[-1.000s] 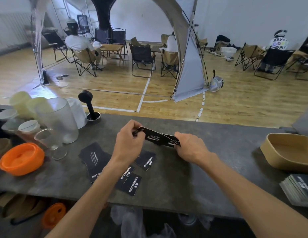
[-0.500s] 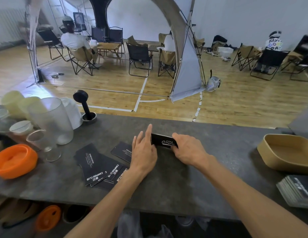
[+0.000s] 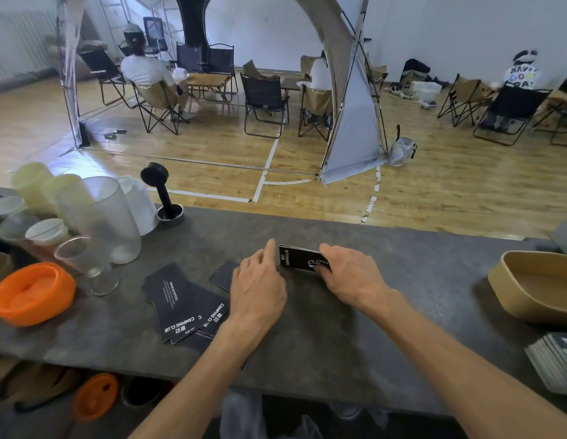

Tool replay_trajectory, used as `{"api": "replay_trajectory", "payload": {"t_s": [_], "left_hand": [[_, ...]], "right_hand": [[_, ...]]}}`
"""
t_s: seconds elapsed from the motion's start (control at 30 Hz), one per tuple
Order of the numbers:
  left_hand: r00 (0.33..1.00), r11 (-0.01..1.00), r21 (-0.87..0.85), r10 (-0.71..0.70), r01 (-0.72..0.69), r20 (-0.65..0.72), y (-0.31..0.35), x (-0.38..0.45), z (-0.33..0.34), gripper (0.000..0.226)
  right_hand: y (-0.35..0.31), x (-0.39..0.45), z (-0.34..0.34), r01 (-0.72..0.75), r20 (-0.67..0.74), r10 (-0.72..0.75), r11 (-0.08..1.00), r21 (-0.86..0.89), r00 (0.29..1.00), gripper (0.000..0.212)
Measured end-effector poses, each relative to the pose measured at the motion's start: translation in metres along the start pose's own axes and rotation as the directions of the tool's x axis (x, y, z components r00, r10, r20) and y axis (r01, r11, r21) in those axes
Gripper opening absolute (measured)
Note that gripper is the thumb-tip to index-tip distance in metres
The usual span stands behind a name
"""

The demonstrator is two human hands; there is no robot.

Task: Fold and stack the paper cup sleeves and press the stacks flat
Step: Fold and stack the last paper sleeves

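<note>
Two hands are over the dark counter [image 3: 307, 343]: the left hand [image 3: 258, 285] and the right hand [image 3: 348, 274]. One folded black sleeve stack [image 3: 296, 257] lies between them. At least four loose black sleeves [image 3: 177, 304] are fanned out to the left, the exact count unclear where they overlap. One further sleeve stack [image 3: 557, 359] sits at the right edge. There is one tan tray [image 3: 535, 288], one orange lid [image 3: 32, 293] on the counter and a second orange lid [image 3: 97, 396] below it, one black tamper [image 3: 161, 191], and about seven cups and glasses [image 3: 98, 217] clustered at the left.
</note>
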State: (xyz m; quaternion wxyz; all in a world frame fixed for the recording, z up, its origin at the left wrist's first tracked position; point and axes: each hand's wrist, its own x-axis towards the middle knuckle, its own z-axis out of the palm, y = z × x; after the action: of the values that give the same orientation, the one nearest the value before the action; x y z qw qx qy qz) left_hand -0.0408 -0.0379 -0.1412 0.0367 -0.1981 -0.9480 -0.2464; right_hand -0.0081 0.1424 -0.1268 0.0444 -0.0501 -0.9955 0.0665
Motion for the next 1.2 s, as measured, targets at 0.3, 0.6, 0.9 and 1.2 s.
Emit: {"api": "replay_trajectory", "payload": {"t_s": [0.3,0.6,0.9,1.2], "left_hand": [[0.995,0.931,0.362,-0.072,0.042,0.069,-0.012,-0.047,-0.007,0.051],[0.997,0.991,0.135,0.011,0.001,-0.081,-0.001,-0.044,-0.034,0.017],[0.938,0.850,-0.525,-0.210,0.036,-0.277,-0.016,-0.004,-0.042,0.016],[0.980,0.966,-0.251,-0.111,0.068,-0.163,-0.024,0.021,0.016,0.006]], "right_hand": [[0.004,0.001,0.003,-0.003,-0.016,0.004,0.999,0.039,1.000,0.019],[0.003,0.001,0.000,0.002,-0.011,-0.002,0.999,0.048,1.000,0.020],[0.003,0.002,0.000,-0.008,0.008,0.008,0.999,0.043,1.000,0.018],[0.003,-0.001,-0.004,0.008,0.018,-0.009,0.997,0.074,1.000,0.017]]}}
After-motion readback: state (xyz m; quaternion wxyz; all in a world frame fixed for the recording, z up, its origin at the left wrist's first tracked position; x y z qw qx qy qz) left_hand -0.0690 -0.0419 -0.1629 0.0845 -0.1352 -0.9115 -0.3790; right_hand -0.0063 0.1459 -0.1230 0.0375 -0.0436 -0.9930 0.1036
